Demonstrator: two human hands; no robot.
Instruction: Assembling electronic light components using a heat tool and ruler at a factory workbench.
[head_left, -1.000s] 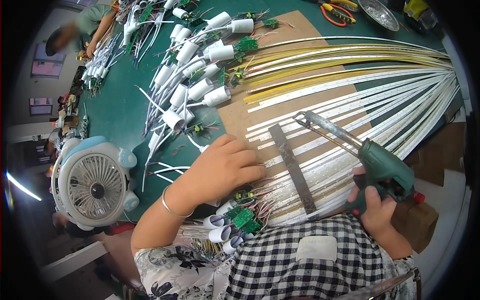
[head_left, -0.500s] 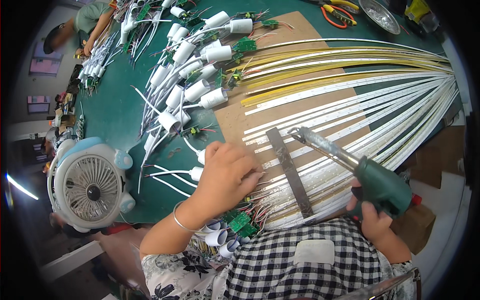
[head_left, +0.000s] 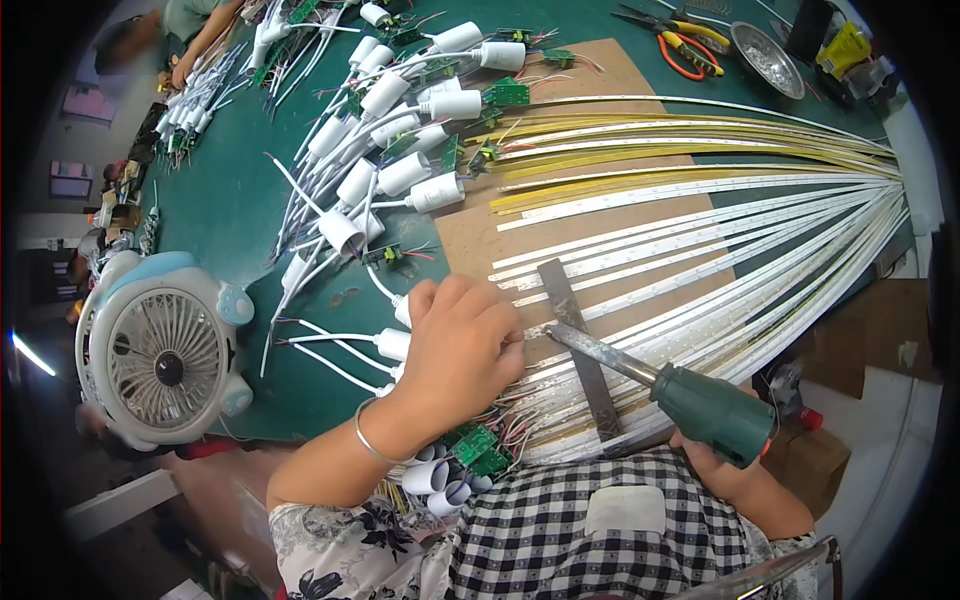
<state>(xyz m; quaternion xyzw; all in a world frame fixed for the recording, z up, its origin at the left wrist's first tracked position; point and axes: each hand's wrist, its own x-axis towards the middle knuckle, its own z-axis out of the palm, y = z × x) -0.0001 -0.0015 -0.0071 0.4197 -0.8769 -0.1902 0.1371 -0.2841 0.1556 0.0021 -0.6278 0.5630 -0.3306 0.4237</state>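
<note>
My right hand [head_left: 712, 462] grips a green soldering gun [head_left: 715, 412]. Its metal tip points left, over the ends of the LED strips [head_left: 610, 238] and close to my left fingers. With fingertips pinched together, my left hand [head_left: 465, 335] is at the strip ends; whatever it pinches is hidden by the fingers. A dark flat metal bar [head_left: 582, 355] lies across the strips, under the gun's shaft. White lamp caps [head_left: 392, 345] with white cables sit just left of my left hand. Below it are green circuit boards [head_left: 476, 446] with thin coloured wires.
More white caps and boards [head_left: 436, 192] are heaped at the back left. A brown board [head_left: 590, 70] lies under the strips. At the far right are orange-handled pliers [head_left: 690, 55] and a metal dish [head_left: 768, 60]. A fan [head_left: 165, 360] stands left; another person [head_left: 195, 30] works far left.
My right hand has brought the soldering gun left and down, so its tip is now near my left fingers. My left hand stays at the strip ends. The whole view has shifted slightly.
</note>
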